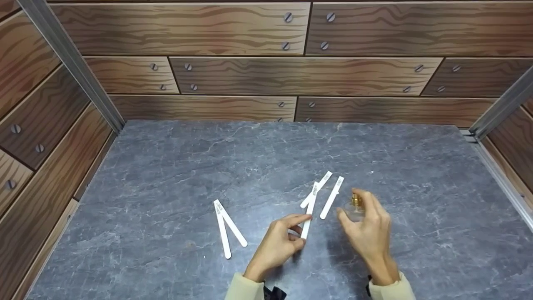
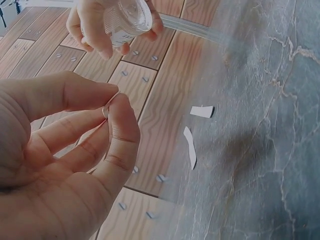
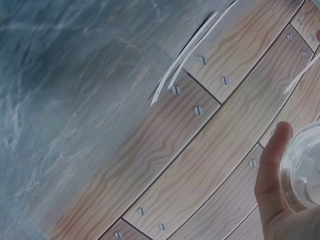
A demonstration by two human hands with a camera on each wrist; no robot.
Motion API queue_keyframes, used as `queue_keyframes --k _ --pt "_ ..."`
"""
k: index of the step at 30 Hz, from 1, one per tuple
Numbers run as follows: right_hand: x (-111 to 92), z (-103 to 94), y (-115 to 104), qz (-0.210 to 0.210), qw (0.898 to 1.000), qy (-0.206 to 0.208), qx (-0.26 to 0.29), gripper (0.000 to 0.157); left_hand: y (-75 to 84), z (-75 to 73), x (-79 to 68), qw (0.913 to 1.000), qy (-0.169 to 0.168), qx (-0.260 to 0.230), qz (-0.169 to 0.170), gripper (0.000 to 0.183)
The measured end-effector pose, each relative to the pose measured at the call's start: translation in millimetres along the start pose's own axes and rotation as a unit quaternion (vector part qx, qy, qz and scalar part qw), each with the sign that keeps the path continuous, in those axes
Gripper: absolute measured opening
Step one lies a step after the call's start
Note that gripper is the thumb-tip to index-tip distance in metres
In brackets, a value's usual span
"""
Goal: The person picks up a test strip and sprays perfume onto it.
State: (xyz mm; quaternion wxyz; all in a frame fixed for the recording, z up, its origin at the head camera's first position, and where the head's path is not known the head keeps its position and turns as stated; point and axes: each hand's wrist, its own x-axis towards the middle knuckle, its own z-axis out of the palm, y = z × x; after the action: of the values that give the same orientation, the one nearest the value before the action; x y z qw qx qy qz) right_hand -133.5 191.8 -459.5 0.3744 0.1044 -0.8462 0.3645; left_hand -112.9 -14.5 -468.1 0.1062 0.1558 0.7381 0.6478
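Note:
My left hand [image 1: 280,241] pinches a white paper scent strip [image 1: 307,227] by its near half, with printing on its far end. In the left wrist view the strip is nearly edge-on between thumb and fingertips. My right hand [image 1: 370,231] grips a clear glass perfume bottle [image 3: 304,170] with a gold spray top [image 1: 355,199], to the right of the strip. A finger lies at the spray top. Most of the bottle is hidden behind the hand in the head view; its round base shows in both wrist views.
Two more strips lie on the grey marbled table [image 1: 166,166] beyond my left hand: one slanted strip [image 1: 327,178] behind the held one, another strip [image 1: 332,198] nearer the bottle. To the left, two strips [image 1: 222,233] form a V. Wood-patterned walls [image 1: 250,75] enclose the table.

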Motion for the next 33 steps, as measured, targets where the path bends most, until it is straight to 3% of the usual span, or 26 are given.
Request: queue_keyframes --k 33 --pt "0.6 -0.6 0.8 -0.023 1.0 -0.011 -0.005 0.038 0.4 -0.5 -0.1 0.9999 0.01 0.004 0.006 0.058"
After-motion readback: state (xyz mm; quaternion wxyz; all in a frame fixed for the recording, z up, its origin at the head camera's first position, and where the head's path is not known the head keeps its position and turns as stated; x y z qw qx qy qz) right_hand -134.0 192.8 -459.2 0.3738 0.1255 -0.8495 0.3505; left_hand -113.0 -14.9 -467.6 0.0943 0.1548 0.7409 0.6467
